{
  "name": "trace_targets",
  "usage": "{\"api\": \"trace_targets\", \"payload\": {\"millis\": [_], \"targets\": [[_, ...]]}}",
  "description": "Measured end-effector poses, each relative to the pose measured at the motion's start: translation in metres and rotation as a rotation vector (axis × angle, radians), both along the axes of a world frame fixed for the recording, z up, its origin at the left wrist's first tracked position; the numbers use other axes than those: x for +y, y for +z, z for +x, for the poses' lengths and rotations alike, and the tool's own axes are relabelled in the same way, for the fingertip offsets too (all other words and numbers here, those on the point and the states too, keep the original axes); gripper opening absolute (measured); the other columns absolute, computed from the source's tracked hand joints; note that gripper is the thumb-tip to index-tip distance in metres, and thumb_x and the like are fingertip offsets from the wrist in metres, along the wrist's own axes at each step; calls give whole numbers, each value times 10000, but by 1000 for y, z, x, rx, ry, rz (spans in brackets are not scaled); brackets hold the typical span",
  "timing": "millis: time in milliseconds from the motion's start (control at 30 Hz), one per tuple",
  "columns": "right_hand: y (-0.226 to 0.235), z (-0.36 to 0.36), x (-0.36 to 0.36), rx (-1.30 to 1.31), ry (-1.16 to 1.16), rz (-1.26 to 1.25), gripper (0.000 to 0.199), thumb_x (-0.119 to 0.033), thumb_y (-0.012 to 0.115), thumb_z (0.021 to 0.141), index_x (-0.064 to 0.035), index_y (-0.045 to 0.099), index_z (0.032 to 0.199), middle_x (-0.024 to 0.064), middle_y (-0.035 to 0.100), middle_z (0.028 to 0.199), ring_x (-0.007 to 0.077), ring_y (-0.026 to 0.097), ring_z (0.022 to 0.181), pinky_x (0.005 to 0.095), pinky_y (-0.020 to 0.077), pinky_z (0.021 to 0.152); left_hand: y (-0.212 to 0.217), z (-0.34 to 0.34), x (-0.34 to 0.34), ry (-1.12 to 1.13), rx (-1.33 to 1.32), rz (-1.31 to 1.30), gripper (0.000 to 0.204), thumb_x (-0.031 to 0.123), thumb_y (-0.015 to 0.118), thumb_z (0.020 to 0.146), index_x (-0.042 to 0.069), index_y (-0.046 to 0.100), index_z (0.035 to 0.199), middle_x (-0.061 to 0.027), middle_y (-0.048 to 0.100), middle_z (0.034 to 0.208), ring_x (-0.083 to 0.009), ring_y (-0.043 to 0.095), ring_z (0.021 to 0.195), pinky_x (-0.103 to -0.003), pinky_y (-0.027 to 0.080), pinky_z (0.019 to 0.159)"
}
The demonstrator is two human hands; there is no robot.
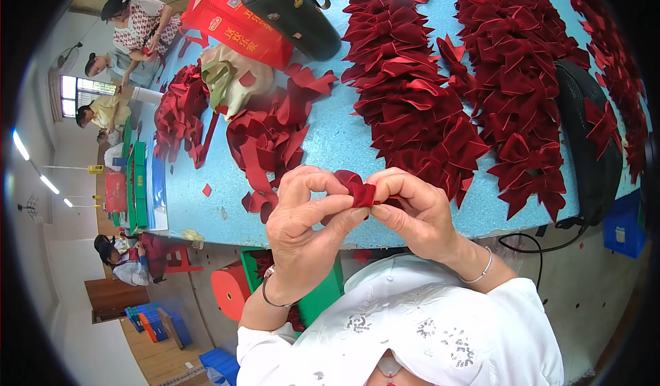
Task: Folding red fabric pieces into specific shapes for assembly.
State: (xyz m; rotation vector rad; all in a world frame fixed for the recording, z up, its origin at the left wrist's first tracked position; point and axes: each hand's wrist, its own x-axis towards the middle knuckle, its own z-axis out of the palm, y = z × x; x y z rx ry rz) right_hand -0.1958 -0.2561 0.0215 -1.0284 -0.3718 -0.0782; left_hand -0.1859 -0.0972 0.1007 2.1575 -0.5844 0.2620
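Between my two hands I pinch a dark red velvet ribbon point(363, 194), folded and held up over the near edge of the table. My left hand point(306, 211) grips its left side between thumb and fingers. My right hand point(416, 211) pinches the other side, the fingertips of both hands nearly meeting. Part of the ribbon is hidden behind the fingers. Beyond my right hand lies a thick row of red velvet bows point(412, 76), with a second row of bows point(515, 90) to its right. Loose red ribbon pieces point(265, 145) are heaped beyond my left hand.
On the blue table point(323, 138) stand a dark green flask point(289, 15) and a red bag point(230, 25); a black bag point(584, 145) lies at right. Below the edge are a green crate point(323, 290) and a red stool point(230, 290). Several people work at left.
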Motion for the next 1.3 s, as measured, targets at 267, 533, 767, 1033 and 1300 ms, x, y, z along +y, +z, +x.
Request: {"api": "trace_targets", "payload": {"millis": [267,533,767,1033,1300], "targets": [[2,2,-2,-69,-63,-133,128,-25,643,860,36,579,954,103,590,1032,99,558,851,218,480,705,3,3,-3,9,-49,37,242,49,821,588,60,693,794,-33,598,820,-247,541,890,-397,393,850],[3,0,-1,-65,-180,-247,120,32,654,800,37,595,904,111,612,988,119,589,844,243,513,714,6,2,-11,75,-464,337,246,77,807,582,75,674,789,-25,579,858,-250,532,880,-437,357,878],[-1,-4,-1,45,-80,-112,112,58,621,811,42,578,914,122,573,1046,117,553,902,241,483,776,2,1,-9,121,-365,268,234,54,792,594,68,643,774,-30,572,849,-254,526,882,-436,356,868],[4,-4,-4,195,55,171,86,18,605,802,29,557,874,119,540,1070,101,500,882,237,434,770,2,1,-11,87,-256,179,235,27,784,617,69,614,774,-28,593,792,-238,554,858,-430,353,880],[-9,-1,-9,291,190,286,139,-63,576,727,13,535,836,109,531,1044,134,484,912,269,392,828,3,1,-11,41,-198,182,224,20,768,665,77,592,790,-10,627,772,-204,595,809,-428,346,902]]}}
